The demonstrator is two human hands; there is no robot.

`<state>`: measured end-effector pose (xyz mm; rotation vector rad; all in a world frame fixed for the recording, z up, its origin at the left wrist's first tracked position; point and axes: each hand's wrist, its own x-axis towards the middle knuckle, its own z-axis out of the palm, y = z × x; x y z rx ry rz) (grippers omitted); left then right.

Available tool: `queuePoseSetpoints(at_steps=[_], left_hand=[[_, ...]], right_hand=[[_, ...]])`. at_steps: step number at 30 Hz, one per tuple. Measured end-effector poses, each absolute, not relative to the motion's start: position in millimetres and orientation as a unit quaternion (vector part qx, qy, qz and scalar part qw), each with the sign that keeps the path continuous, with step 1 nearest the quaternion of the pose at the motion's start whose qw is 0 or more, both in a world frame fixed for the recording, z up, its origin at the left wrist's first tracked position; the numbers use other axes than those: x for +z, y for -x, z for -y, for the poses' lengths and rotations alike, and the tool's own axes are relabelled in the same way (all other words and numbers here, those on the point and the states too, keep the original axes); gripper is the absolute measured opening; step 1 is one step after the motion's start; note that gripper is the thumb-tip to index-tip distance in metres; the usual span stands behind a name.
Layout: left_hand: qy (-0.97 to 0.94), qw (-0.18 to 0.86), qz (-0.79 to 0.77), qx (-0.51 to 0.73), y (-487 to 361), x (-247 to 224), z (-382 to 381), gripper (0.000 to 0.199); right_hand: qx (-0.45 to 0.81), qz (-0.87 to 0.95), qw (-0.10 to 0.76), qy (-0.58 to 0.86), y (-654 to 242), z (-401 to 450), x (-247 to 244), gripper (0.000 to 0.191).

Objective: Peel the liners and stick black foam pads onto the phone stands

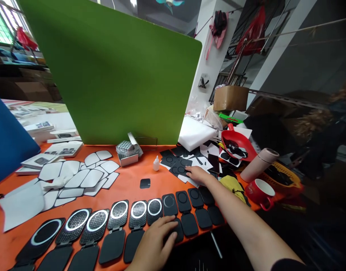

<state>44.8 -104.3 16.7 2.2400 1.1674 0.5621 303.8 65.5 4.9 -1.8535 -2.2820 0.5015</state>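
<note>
Both hands lay on black parts on the orange worktop (127, 184).

Left hand (154, 242) rested flat, fingers loose and gripping nothing, on a hinged black pad (177, 229) in the row of pads (105, 226) along the near edge; its wrist was cut off by the frame bottom. Right hand (198, 174) reached far forward, arm stretched out, fingertips pressing a pile of black cards (180, 165); whether it pinched one was hidden. A small white bottle (156, 163) stood just beside that pile. White sheets (82, 177) lay well apart, to the left. A red cup (260, 192) sat near the forearm.
</note>
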Motion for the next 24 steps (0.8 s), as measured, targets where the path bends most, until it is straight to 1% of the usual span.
queuePoseSetpoints(at_steps=[4, 8, 10, 12, 15, 17, 18, 19, 20, 22, 24], left_hand=[[-0.785, 0.34, -0.458, 0.241, -46, 25, 103, 0.027], [-0.747, 0.402, -0.461, 0.261, -44, 25, 105, 0.027], [-0.716, 0.443, -0.463, 0.277, -42, 22, 105, 0.027], [-0.652, 0.511, -0.473, 0.302, -40, 19, 102, 0.029], [-0.449, 0.674, -0.462, 0.362, -35, 20, 93, 0.041], [-0.315, 0.761, -0.412, 0.389, -30, 25, 86, 0.046], [-0.277, 0.782, -0.393, 0.397, -27, 27, 84, 0.044], [-0.262, 0.788, -0.384, 0.403, -25, 29, 82, 0.04], [-0.263, 0.786, -0.386, 0.405, -23, 31, 81, 0.035], [-0.283, 0.769, -0.403, 0.406, -22, 31, 81, 0.03], [-0.303, 0.759, -0.414, 0.4, -24, 28, 82, 0.027]], right_hand=[[0.157, 0.763, 0.079, 0.622, -300, -60, 4, 0.046], [0.149, 0.767, 0.079, 0.619, -300, -63, 8, 0.034], [0.136, 0.769, 0.088, 0.619, -300, -62, 15, 0.025], [0.113, 0.77, 0.108, 0.618, -294, -53, 23, 0.023], [0.079, 0.79, 0.139, 0.592, -269, -18, 31, 0.031], [0.082, 0.827, 0.146, 0.537, -247, 19, 31, 0.031], [0.093, 0.856, 0.147, 0.487, -236, 38, 31, 0.031], [0.104, 0.895, 0.168, 0.401, -227, 56, 30, 0.032], [0.117, 0.904, 0.191, 0.363, -219, 71, 30, 0.032], [0.142, 0.889, 0.247, 0.358, -207, 89, 30, 0.034], [0.158, 0.851, 0.288, 0.411, -199, 92, 32, 0.037]])
